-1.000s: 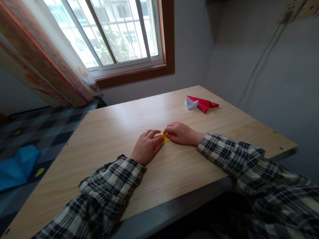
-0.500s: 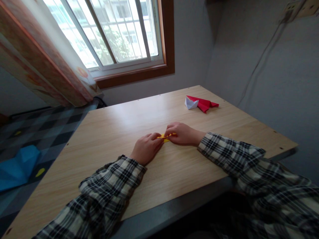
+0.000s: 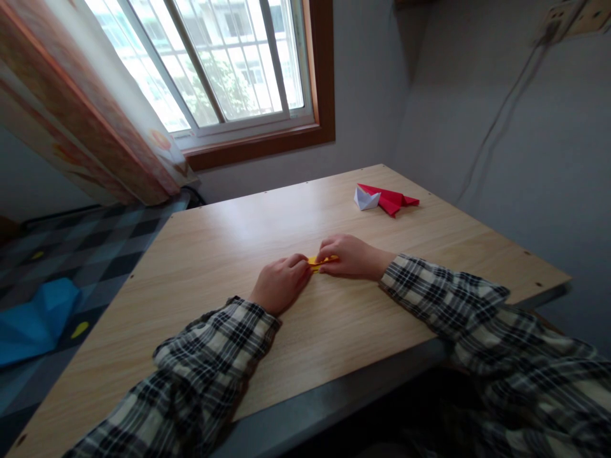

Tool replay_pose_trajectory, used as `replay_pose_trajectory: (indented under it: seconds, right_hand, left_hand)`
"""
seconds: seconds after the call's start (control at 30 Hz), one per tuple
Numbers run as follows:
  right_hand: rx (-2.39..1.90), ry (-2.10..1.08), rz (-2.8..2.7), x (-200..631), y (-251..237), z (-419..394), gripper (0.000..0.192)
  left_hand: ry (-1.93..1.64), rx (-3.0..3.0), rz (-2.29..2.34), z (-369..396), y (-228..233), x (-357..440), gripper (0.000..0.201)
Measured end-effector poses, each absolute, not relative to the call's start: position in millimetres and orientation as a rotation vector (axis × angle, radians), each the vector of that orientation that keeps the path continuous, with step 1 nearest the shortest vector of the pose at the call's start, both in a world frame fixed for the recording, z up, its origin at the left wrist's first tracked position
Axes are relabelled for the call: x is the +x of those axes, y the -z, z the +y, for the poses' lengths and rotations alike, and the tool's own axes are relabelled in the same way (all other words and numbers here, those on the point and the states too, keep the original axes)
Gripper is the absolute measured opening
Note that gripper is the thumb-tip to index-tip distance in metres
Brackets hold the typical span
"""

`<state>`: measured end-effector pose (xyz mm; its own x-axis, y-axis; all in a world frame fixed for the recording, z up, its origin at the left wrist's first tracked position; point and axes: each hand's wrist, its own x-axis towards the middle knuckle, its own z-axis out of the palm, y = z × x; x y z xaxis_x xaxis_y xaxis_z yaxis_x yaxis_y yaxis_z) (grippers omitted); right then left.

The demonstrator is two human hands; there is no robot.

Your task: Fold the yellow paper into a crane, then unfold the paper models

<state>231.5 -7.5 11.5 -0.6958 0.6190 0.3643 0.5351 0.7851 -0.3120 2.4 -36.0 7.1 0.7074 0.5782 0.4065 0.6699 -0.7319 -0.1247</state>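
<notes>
On the light wooden table (image 3: pixel 214 267), the left hand (image 3: pixel 281 283) and the right hand (image 3: pixel 351 256) meet over a small folded piece of yellow paper (image 3: pixel 321 261), fingertips of both pressing it against the tabletop. Farther up the table from the yellow paper lie a small white folded paper boat (image 3: pixel 365 198) and, touching it, a flat red folded paper shape (image 3: pixel 392 199). Both forearms wear black-and-white plaid sleeves (image 3: pixel 205 362).

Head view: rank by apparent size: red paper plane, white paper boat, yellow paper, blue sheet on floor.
1. blue sheet
2. red plane
3. white boat
4. yellow paper, though it is mostly hidden between the left hand and right hand, so its rank is unsure.
</notes>
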Motion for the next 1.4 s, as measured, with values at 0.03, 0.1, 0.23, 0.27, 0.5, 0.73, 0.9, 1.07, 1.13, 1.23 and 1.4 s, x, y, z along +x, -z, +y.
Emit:
replay_pose_trajectory:
  seconds: [0.03, 0.1, 0.23, 0.27, 0.5, 0.73, 0.9, 1.07, 1.13, 1.23, 1.4]
  right_hand:
    - [-0.86, -0.239, -2.517, 231.1, -11.1, -7.5, 0.014]
    - [-0.842, -0.227, -2.51, 230.4, -10.4, -7.5, 0.014]
    - [-0.82, -0.206, -2.511, 229.3, -10.3, -8.2, 0.017]
    - [-0.82, -0.195, -2.512, 229.2, -10.3, -8.5, 0.018]
    - [-0.827, -0.089, -2.538, 228.2, -11.2, -10.1, 0.022]
    - [-0.83, -0.002, -2.557, 225.3, -12.4, -12.8, 0.017]
    - [-0.845, 0.06, -2.558, 222.8, -11.8, -14.0, 0.02]
    - [-0.87, 0.059, -2.446, 221.9, -10.0, -11.2, 0.022]
    - [-0.924, -0.028, -2.324, 223.0, -10.4, -8.5, 0.02]
    - [-0.989, -0.287, -2.081, 225.1, -11.8, -4.4, 0.016]
    - [-0.917, -0.87, -1.703, 219.6, -5.1, -1.6, 0.024]
  left_hand:
    - [0.51, -2.65, -0.991, -36.3, -7.5, 2.7, 0.028]
    - [0.531, -2.644, -0.992, -36.5, -7.8, 3.1, 0.028]
    - [0.583, -2.634, -1.018, -36.1, -6.0, 3.2, 0.026]
    - [0.602, -2.632, -1.031, -35.8, -5.3, 3.1, 0.024]
    - [0.643, -2.672, -0.986, -34.1, -7.0, 1.9, 0.021]
    - [0.643, -2.612, -0.936, -35.8, -11.6, 2.1, 0.024]
    - [0.715, -2.609, -0.926, -38.8, -11.9, 4.3, 0.016]
    - [1.083, -2.47, -1.014, -40.8, -13.2, 3.9, 0.034]
    - [1.275, -2.421, -1.073, -38.2, -11.9, 1.4, 0.042]
    - [1.53, -2.409, -1.157, -30.0, -5.2, -3.4, 0.051]
    - [1.807, -2.618, -1.371, -15.0, 11.9, -6.4, 0.077]
